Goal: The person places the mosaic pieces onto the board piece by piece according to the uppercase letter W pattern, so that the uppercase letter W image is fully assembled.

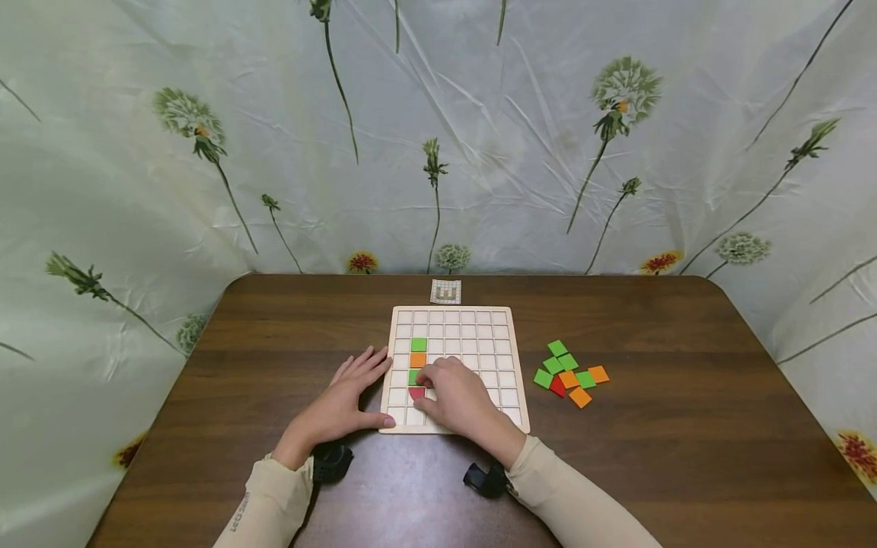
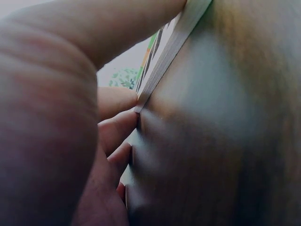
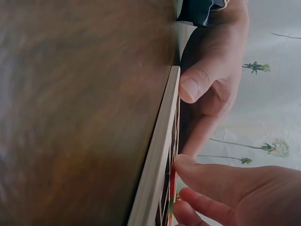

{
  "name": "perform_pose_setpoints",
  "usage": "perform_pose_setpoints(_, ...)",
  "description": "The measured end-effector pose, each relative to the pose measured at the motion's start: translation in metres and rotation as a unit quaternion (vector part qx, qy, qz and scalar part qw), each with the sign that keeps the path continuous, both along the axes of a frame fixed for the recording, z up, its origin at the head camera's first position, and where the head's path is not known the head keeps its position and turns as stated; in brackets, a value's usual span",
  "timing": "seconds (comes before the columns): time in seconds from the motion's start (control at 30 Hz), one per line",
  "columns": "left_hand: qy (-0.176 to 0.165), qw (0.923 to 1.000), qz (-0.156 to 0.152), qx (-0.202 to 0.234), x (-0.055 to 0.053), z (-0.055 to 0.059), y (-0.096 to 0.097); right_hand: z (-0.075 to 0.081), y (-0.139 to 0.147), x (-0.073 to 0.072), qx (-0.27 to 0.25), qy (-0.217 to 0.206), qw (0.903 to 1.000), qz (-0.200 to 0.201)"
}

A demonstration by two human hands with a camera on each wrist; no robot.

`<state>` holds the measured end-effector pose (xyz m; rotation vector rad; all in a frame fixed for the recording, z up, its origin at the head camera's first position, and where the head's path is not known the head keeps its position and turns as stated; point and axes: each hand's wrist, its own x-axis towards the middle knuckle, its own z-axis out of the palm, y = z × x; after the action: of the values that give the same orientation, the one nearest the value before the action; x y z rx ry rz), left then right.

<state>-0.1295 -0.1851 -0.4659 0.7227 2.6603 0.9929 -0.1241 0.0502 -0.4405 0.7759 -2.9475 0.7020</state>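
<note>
A pale wooden grid board (image 1: 505, 378) lies on the table. Down one of its left columns run a green tile (image 1: 419, 345), an orange tile (image 1: 418, 360), another green tile and a red tile (image 1: 416, 393). My right hand (image 1: 462, 396) reaches over the board, with thumb and curled forefinger at the red tile's edges; the thumb meets it in the right wrist view. My left hand (image 1: 339, 403) is spread along the board's left side, fingertips at its edge and thumb on the near left corner. Part of the lower green tile is hidden by my right fingers.
Right of the board lies a loose group of green, orange and red tiles (image 1: 566, 362), some touching. A small card with a printed grid pattern (image 1: 446, 291) sits beyond the board's far edge. The brown table (image 1: 685, 396) ends at a flower-printed curtain (image 1: 507, 152).
</note>
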Motion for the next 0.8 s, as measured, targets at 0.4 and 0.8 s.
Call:
perform_pose_setpoints(0.4,0.002,1.0,0.002,0.001,-0.0009,0.0008,0.001,0.0007,0.0008,-0.0021,-0.012,0.0,0.9999,0.001)
perform_pose_setpoints(0.8,0.007,1.0,-0.002,0.0,-0.0011,-0.0024,-0.0005,0.0065,0.0063,-0.0022,-0.036,-0.026,0.999,0.002)
